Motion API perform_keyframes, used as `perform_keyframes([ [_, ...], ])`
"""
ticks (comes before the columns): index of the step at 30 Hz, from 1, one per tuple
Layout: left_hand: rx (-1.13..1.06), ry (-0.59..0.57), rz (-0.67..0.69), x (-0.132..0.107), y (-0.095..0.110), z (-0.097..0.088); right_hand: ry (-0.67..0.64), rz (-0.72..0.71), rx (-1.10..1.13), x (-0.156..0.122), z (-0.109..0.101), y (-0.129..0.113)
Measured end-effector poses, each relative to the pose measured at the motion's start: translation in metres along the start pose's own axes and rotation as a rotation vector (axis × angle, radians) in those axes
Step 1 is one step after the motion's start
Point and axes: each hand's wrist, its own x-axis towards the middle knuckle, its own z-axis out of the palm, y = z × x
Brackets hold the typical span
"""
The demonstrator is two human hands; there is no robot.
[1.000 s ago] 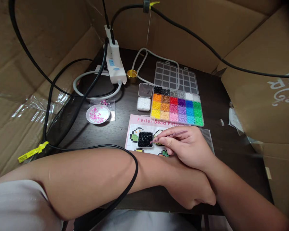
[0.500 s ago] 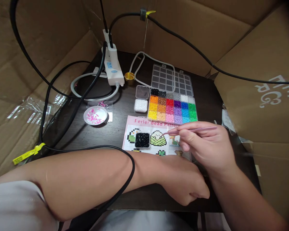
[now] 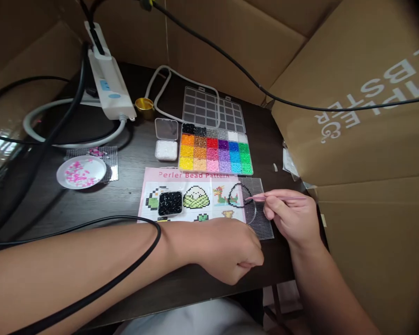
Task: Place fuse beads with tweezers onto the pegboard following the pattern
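Note:
My right hand (image 3: 295, 216) pinches pink tweezers (image 3: 282, 198), whose tips point left at the right side of a black bead outline (image 3: 250, 190). The outline lies partly on a clear pegboard (image 3: 263, 225) and partly over the pattern sheet (image 3: 150, 179). Whether a bead is between the tips is too small to tell. My left hand (image 3: 233, 251) rests in a loose fist by the table's front edge, with nothing seen in it. A small box of black beads (image 3: 170, 203) sits on the sheet, left of a printed green-and-white figure (image 3: 196, 197).
Behind the sheet stands a sorted bead case (image 3: 212, 151) with its lid back, beside a box of white beads (image 3: 166, 150). A dish of pink beads (image 3: 81, 172), a gold cup (image 3: 145, 108) and a power strip (image 3: 110, 88) are leftward. A black cable (image 3: 157, 232) crosses my left forearm.
The view has shifted right, so the table things appear farther left. My right hand has carried the tweezers from over the printed figure to the bead outline on the pegboard. My left hand stays closed.

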Motion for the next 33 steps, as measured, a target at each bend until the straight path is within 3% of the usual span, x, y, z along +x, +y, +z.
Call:
perform_keyframes([
  [13,0.023,0.015,0.0,0.0,-0.002,-0.002,-0.137,0.0,-0.048,0.007,-0.007,0.01],
  [33,0.049,-0.014,0.006,0.0,-0.003,-0.001,-0.149,0.006,0.023,0.01,-0.01,0.013],
])
